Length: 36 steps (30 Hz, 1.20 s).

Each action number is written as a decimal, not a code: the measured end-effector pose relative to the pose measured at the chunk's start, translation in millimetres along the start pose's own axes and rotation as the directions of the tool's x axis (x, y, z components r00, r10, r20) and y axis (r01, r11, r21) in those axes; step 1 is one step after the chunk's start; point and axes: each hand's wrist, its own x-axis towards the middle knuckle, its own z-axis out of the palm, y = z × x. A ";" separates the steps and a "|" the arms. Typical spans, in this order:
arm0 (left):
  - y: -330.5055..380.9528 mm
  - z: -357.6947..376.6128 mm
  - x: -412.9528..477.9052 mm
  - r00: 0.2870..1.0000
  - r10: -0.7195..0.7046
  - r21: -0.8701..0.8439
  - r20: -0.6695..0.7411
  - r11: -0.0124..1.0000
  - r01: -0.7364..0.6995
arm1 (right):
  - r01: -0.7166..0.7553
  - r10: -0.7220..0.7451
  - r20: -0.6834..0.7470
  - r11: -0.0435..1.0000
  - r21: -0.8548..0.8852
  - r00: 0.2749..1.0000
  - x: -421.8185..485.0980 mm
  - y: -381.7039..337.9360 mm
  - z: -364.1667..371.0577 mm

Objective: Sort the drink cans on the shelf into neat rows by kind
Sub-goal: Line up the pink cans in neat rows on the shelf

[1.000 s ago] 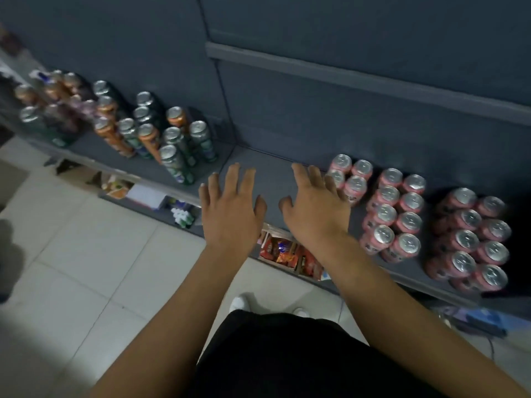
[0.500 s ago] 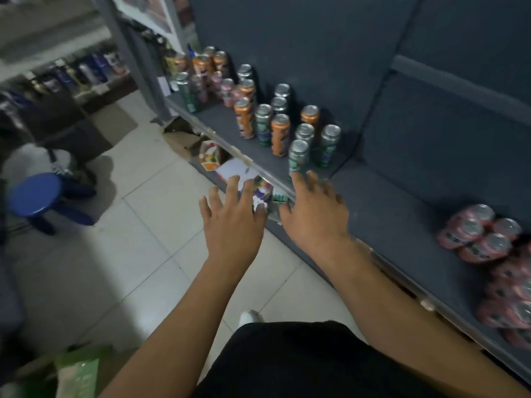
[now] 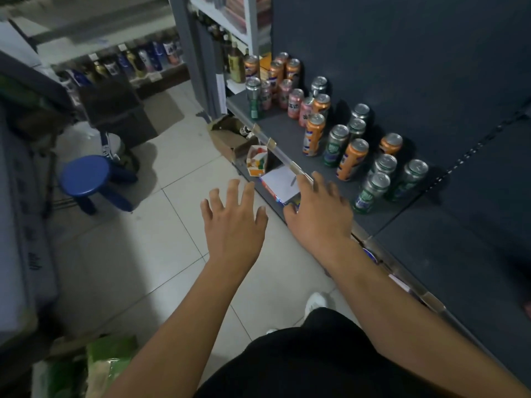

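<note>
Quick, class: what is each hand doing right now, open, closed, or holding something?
Left hand: open, fingers spread, holding nothing, above the floor.
Right hand: open, holding nothing, at the shelf edge.

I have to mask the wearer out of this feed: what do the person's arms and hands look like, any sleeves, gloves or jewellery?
The left hand and right hand are bare: no gloves, rings, watch or wristband show. No sleeve covers either forearm as far up as the frame reaches. Below the arms are a black garment and a white shoe.
</note>
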 end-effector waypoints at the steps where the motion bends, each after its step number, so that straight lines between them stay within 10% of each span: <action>1: -2.3 1.4 8.2 1.000 -0.006 -0.002 0.009 1.000 0.006 | 0.001 -0.001 0.003 1.000 0.006 1.000 10.2 -2.2 0.9; 22: 15.0 17.4 311.5 0.996 -0.072 0.029 0.059 0.997 0.070 | 0.090 -0.089 -0.007 0.992 0.083 0.996 329.6 -16.9 -35.5; 36: -7.1 78.7 570.0 0.952 0.228 -0.032 0.206 0.974 -0.226 | -0.325 0.321 0.059 0.941 0.092 0.945 523.3 -29.8 -14.7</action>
